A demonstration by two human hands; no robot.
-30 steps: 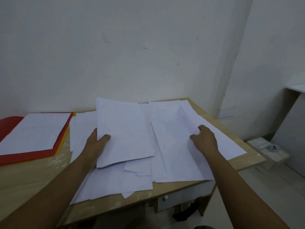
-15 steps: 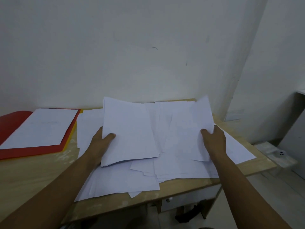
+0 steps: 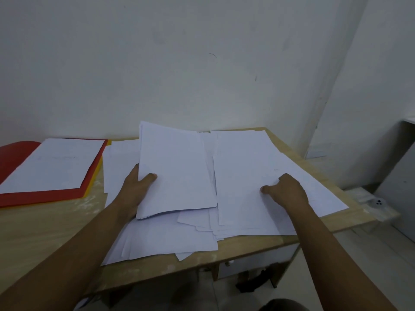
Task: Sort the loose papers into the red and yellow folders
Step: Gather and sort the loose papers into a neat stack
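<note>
Head view: your left hand grips a sheaf of white papers; your curled right hand presses the loose pile, so lift sheets singly.

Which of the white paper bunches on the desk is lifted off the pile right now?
The stack gripped by the left hand, thumb on top. The sheets under the right hand lie flat, as does the sheet on the red folder.

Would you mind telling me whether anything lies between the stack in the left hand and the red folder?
Nothing visible does. The stack in the left hand sits right of the red folder, with only flat loose papers between.
</note>
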